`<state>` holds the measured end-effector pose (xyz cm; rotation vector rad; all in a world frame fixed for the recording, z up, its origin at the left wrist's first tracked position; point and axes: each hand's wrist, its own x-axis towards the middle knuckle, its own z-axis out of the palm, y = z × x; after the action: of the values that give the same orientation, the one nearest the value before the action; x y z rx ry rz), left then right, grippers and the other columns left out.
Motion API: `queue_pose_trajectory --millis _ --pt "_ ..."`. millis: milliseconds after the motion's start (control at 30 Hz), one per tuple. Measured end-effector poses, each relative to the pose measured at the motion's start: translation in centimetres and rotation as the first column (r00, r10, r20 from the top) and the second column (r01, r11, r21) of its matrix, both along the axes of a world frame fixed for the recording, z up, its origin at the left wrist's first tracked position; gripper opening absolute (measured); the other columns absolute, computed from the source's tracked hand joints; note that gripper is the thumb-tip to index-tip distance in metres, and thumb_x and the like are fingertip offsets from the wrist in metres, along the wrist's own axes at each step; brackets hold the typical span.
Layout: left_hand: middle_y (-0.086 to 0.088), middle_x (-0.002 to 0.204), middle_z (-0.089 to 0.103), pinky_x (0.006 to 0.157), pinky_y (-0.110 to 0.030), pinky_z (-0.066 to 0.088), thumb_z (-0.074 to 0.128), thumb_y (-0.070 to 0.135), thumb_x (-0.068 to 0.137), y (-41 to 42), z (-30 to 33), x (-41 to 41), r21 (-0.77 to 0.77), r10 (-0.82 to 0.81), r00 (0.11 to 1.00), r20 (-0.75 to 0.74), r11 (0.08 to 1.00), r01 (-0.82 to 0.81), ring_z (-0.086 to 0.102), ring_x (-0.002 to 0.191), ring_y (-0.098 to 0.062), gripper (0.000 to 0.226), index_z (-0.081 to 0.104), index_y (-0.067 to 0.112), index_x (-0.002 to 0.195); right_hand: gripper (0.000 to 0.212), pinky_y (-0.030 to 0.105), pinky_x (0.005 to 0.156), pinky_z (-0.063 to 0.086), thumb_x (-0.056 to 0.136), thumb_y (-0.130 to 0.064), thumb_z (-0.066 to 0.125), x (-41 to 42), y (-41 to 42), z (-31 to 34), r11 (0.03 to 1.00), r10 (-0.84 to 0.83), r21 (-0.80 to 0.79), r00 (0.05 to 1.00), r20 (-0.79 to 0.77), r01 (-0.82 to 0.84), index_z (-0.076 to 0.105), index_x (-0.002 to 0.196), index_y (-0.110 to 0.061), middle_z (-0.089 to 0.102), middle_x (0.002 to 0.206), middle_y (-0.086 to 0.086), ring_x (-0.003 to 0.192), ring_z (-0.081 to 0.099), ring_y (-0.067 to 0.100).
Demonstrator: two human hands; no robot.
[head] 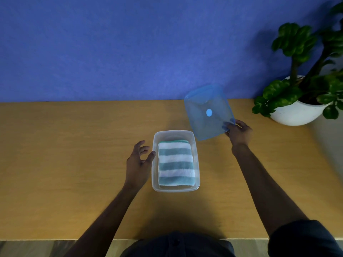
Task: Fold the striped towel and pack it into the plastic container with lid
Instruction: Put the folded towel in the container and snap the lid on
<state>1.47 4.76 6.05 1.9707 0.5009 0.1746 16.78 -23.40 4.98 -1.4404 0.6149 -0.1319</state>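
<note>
The striped towel (176,162), teal and white, lies folded inside the clear plastic container (197,160) at the middle of the wooden table (74,154). My left hand (138,162) rests beside the container's left wall, fingers spread, thumb near the rim. My right hand (239,133) grips the near right corner of the blue translucent lid (207,112), which is tilted up off the table, behind and to the right of the container. The container has no lid on it.
A potted green plant in a white bowl-shaped pot (297,114) stands at the table's back right corner. A blue wall (130,49) runs along the table's far edge. The table's near edge lies just in front of my body.
</note>
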Motion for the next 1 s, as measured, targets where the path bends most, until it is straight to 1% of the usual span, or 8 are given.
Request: queue_pose_trajectory --millis 133,267,333,500,600,733,900,1000 --pt "0.002 0.111 0.064 0.075 -0.021 0.047 0.065 0.018 0.087 -0.5 0.4 0.1 -0.005 -0.011 1.000 0.024 1.000 0.011 0.060 0.109 -0.013 0.041 0.052 0.017 0.126 0.019 0.019 0.053 0.054 0.085 0.001 0.063 -2.1 0.4 1.4 0.995 0.035 -0.099 0.994 0.101 -0.025 0.064 0.100 -0.009 0.071 0.079 0.001 0.058 0.068 -0.001" --pt "0.006 0.107 0.064 0.075 -0.024 0.047 0.065 0.017 0.087 -1.4 1.1 0.0 -0.041 -0.045 0.997 0.058 0.998 0.048 0.061 0.106 -0.012 0.036 0.055 0.019 0.121 0.023 0.043 0.072 0.061 0.083 -0.015 0.064 -4.5 0.3 2.2 0.945 0.105 -0.325 0.977 0.188 -0.039 0.069 0.105 -0.011 0.076 0.090 0.006 0.079 0.073 0.018" --pt "0.007 0.107 0.065 0.075 -0.023 0.047 0.065 0.018 0.087 -1.9 1.4 0.0 -0.045 -0.063 0.995 0.080 0.997 0.067 0.061 0.106 -0.010 0.034 0.056 0.020 0.120 0.024 0.046 0.074 0.060 0.084 -0.020 0.063 -5.7 0.5 2.6 0.921 0.127 -0.388 0.967 0.222 -0.032 0.070 0.105 -0.013 0.077 0.091 0.007 0.081 0.073 0.018" --pt "0.009 0.109 0.065 0.078 -0.024 0.048 0.064 0.020 0.089 -3.2 2.8 0.4 -0.025 -0.121 0.984 0.130 0.992 0.125 0.062 0.105 -0.009 0.031 0.059 0.018 0.119 0.022 0.015 0.070 0.056 0.090 -0.018 0.064 -8.8 1.4 4.9 0.811 0.168 -0.582 0.931 0.323 0.055 0.071 0.110 -0.013 0.076 0.095 0.000 0.080 0.068 -0.006" --pt "0.010 0.113 0.065 0.078 -0.018 0.048 0.063 0.022 0.089 -4.0 3.7 0.7 -0.004 -0.162 0.976 0.149 0.986 0.165 0.060 0.107 -0.007 0.028 0.061 0.016 0.117 0.021 0.034 0.068 0.060 0.091 -0.020 0.063 -10.6 1.8 5.7 0.730 0.223 -0.677 0.902 0.369 0.096 0.072 0.110 -0.017 0.077 0.097 0.003 0.075 0.073 0.010" --pt "0.007 0.115 0.067 0.075 -0.005 0.044 0.061 0.023 0.091 -5.0 4.8 1.2 -0.048 -0.199 0.967 0.156 0.977 0.209 0.061 0.106 -0.006 0.024 0.064 0.015 0.113 0.021 0.038 0.054 0.057 0.089 -0.018 0.064 -12.5 2.4 6.2 0.582 0.284 -0.797 0.877 0.387 0.162 0.073 0.109 -0.016 0.078 0.087 0.005 0.052 0.069 0.025" --pt "0.002 0.114 0.068 0.094 -0.038 0.054 0.059 0.037 0.091 -7.0 6.3 1.3 -0.299 -0.239 0.964 0.120 0.917 0.265 0.064 0.108 -0.010 0.036 0.063 0.015 0.120 0.023 0.021 0.049 0.048 0.085 -0.009 0.068 -15.0 3.3 6.6 0.374 0.449 -0.894 0.794 0.409 0.249 0.073 0.106 -0.010 0.078 0.086 0.006 0.053 0.069 0.019" --pt "-0.004 0.110 0.070 0.088 -0.038 0.056 0.061 0.044 0.087 -8.2 7.1 1.1 -0.426 -0.269 0.956 0.114 0.857 0.292 0.067 0.104 -0.016 0.045 0.060 0.015 0.122 0.022 0.021 0.047 0.048 0.084 -0.007 0.066 -16.4 4.1 6.5 0.274 0.565 -0.912 0.717 0.409 0.304 0.073 0.105 -0.010 0.077 0.097 0.002 0.059 0.070 0.015"
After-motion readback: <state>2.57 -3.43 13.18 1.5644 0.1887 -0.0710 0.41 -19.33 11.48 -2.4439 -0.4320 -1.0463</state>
